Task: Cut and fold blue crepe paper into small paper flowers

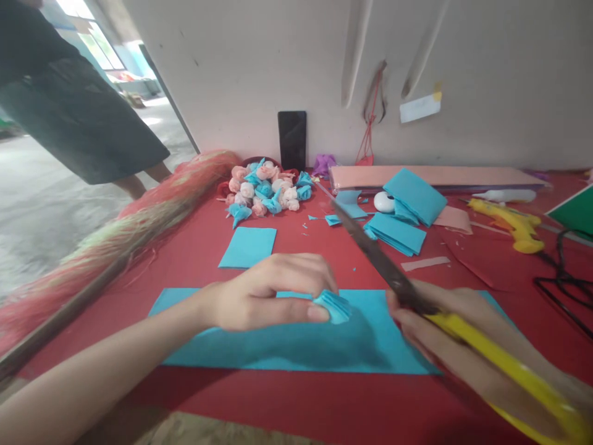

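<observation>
Left hand: fingertips drawn narrow, thumb against forefinger; item held, one small layered blue paper piece [334,308], its stacked edges fanning out beyond the thumb. Left hand located [273,293] above a long blue paper sheet [296,349], which runs beneath both hands. Right hand [467,334]: blurred, fingers curled about yellow-handled scissors [410,296] near the pivot, the handles running back along the wrist and the dark blades pointing away; whether any finger sits in a loop cannot be told. Probable faults: layers slipping out of register or springing apart, should the pinch loosen, since only the thumb and forefinger appear to confine them; a nicked fingertip, should the blades swing toward the left hand, as the held piece offers little margin; an unsteady blade, owing to the hold near the pivot; a crease or stray cut in the sheet, should a wrist press or the points dip. Beyond the left hand: one blue paper rectangle [249,247] and a heap of paper roses [266,188], liable to crushing if an arm strays forward. Beyond the right hand: folded blue paper [398,233], near enough the blades' line to be snagged; farther right, a yellow glue gun [521,228] with black cord [563,278], which might catch an elbow.
</observation>
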`<state>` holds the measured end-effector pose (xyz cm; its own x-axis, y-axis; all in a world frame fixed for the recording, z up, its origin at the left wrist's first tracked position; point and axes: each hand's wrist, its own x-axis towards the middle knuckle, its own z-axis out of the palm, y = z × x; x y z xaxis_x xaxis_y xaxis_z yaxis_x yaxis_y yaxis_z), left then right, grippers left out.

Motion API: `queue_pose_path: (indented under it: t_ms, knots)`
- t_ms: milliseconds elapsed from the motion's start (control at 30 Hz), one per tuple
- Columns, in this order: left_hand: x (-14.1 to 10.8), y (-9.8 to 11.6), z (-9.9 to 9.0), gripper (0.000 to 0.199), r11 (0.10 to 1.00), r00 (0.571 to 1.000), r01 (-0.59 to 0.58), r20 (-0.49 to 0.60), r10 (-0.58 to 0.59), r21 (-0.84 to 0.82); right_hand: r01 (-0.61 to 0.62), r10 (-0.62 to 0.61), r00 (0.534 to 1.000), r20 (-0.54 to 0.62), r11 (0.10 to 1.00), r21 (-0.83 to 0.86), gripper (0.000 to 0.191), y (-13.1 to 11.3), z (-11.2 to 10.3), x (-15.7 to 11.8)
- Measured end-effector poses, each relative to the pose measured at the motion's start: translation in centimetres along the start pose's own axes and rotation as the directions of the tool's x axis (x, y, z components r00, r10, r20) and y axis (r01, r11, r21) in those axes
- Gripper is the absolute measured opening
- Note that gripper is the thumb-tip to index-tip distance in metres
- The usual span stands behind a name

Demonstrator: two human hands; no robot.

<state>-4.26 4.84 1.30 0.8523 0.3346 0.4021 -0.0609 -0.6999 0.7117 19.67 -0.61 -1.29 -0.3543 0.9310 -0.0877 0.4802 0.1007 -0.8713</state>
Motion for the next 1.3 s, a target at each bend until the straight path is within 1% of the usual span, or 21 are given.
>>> queue_pose_path:
  t_ms: [33, 67, 133, 167, 233, 300, 367, 433, 533, 667, 733, 767, 800, 833, 867, 900, 967, 1033, 1133, 1167, 1300]
  knots:
    - [0.1, -0.1, 0.2, 0.017, 0.998, 1.0, -0.028, -0.009, 0.029, 0.063, 0.072, -0.083, 0.995, -0.058, 0.981, -0.178, 0.02, 0.5, 0.0, 0.6]
    - [0.1, -0.2, 0.5, 0.016, 0.988, 0.998, -0.063, -0.021, 0.066, 0.139, 0.106, -0.146, 0.985, -0.088, 0.927, -0.36, 0.018, 1.0, 0.1, 1.1]
    - [0.1, -0.5, 1.0, 0.014, 0.93, 0.988, -0.131, -0.036, 0.152, 0.342, 0.107, -0.202, 0.974, -0.105, 0.811, -0.575, 0.019, 2.4, 0.3, 1.9]
    - [0.0, -0.7, 1.3, 0.014, 0.876, 0.981, -0.155, -0.034, 0.192, 0.457, 0.107, -0.212, 0.972, -0.102, 0.784, -0.612, 0.022, 3.0, 0.4, 2.2]
    - [-0.1, -1.0, 1.9, 0.015, 0.734, 0.969, -0.182, -0.006, 0.245, 0.654, 0.125, -0.235, 0.968, -0.084, 0.75, -0.65, 0.034, 4.2, 0.6, 2.5]
    - [-0.3, -1.2, 2.4, 0.017, 0.622, 0.964, -0.192, 0.026, 0.266, 0.759, 0.157, -0.26, 0.964, -0.053, 0.721, -0.675, 0.043, 4.9, 0.7, 2.6]
    - [-0.3, -1.3, 2.8, 0.018, 0.574, 0.961, -0.202, 0.046, 0.274, 0.793, 0.192, -0.281, 0.96, -0.014, 0.691, -0.696, 0.045, 5.2, 0.9, 2.6]
    - [-0.4, -1.2, 3.0, 0.019, 0.562, 0.96, -0.203, 0.051, 0.275, 0.802, 0.237, -0.306, 0.951, 0.033, 0.661, -0.712, 0.046, 5.1, 1.0, 2.5]
    - [-0.5, -1.1, 3.1, 0.019, 0.566, 0.956, -0.202, 0.036, 0.29, 0.799, 0.304, -0.323, 0.938, 0.121, 0.609, -0.733, 0.051, 4.7, 0.7, 2.3]
    - [-0.4, -1.2, 3.4, 0.017, 0.634, 0.95, -0.195, -0.017, 0.313, 0.748, 0.333, -0.269, 0.939, 0.214, 0.565, -0.754, 0.055, 4.1, -0.3, 1.6]
    - [-0.3, -1.1, 3.7, 0.016, 0.698, 0.952, -0.178, -0.057, 0.3, 0.694, 0.336, -0.251, 0.94, 0.229, 0.588, -0.736, 0.045, 3.2, -0.6, 1.2]
    - [-0.2, -1.1, 3.8, 0.016, 0.735, 0.954, -0.164, -0.085, 0.289, 0.658, 0.335, -0.263, 0.941, 0.213, 0.629, -0.701, 0.037, 2.6, -0.5, 1.0]
    - [-0.1, -0.9, 4.0, 0.016, 0.772, 0.955, -0.148, -0.113, 0.274, 0.618, 0.342, -0.306, 0.937, 0.17, 0.692, -0.636, 0.026, 1.9, -0.3, 0.8]
    - [0.0, -0.8, 4.2, 0.016, 0.805, 0.956, -0.131, -0.14, 0.256, 0.579, 0.353, -0.38, 0.922, 0.068, 0.76, -0.546, 0.019, 1.2, 0.0, 0.6]
    - [0.1, -0.6, 4.3, 0.016, 0.834, 0.957, -0.11, -0.167, 0.235, 0.54, 0.4, -0.455, 0.89, -0.023, 0.806, -0.436, 0.019, 0.5, 0.4, 0.4]
    - [0.1, -0.5, 4.5, 0.016, 0.86, 0.958, -0.094, -0.19, 0.215, 0.502, 0.45, -0.497, 0.865, -0.063, 0.827, -0.337, 0.017, -0.1, 0.9, 0.2]
    - [0.1, -0.2, 4.9, 0.018, 0.897, 0.959, -0.065, -0.221, 0.177, 0.436, 0.489, -0.524, 0.837, -0.156, 0.845, -0.217, 0.017, -0.9, 1.7, -0.2]
    - [0.1, 0.0, 5.3, 0.021, 0.918, 0.961, -0.045, -0.234, 0.148, 0.395, 0.48, -0.504, 0.838, -0.209, 0.863, -0.157, 0.013, -1.1, 2.3, -0.5]
    - [0.1, 0.2, 5.6, 0.019, 0.916, 0.965, -0.024, -0.229, 0.125, 0.402, 0.454, -0.461, 0.845, -0.271, 0.886, -0.095, 0.013, -1.2, 2.7, -0.6]
    - [0.1, 0.3, 5.7, 0.017, 0.91, 0.967, -0.018, -0.225, 0.121, 0.414, 0.452, -0.457, 0.837, -0.299, 0.887, -0.09, 0.014, -1.2, 2.7, -0.6]
    - [0.2, 0.4, 5.7, 0.013, 0.895, 0.969, 0.015, -0.228, 0.097, 0.446, 0.49, -0.503, 0.765, -0.402, 0.86, -0.145, 0.012, -1.8, 2.8, -0.4]
